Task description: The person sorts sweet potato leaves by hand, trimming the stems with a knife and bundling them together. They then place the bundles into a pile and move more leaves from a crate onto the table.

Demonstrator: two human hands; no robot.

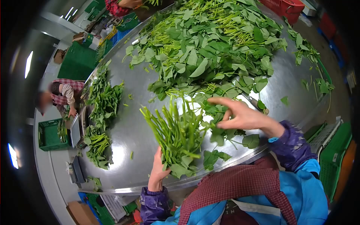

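- The left hand (159, 169) grasps a bunch of leafy green stems (174, 129) near its lower end; the cut-looking stem ends point up and away from the palm.
- The right hand (242, 115) is released, thumb and forefinger spread apart, beside the bunch on its right.
- Loose leafy sprigs (214, 158) lie below the right hand's fingers, on the near part of the metal worktop (137, 116).
- A knife-like tool (261, 106), its blade partly covered by leaves, lies just beyond the right hand.
- A large heap of leafy greens (210, 45) spreads over the worktop beyond both hands.
- A long row of leafy bunches (105, 99) lies to the left of the left hand, well apart from it.
- Farther left of that hand, a co-worker (67, 90) reaches toward a tray-like device (75, 131), with a green crate (43, 133) just beside it.
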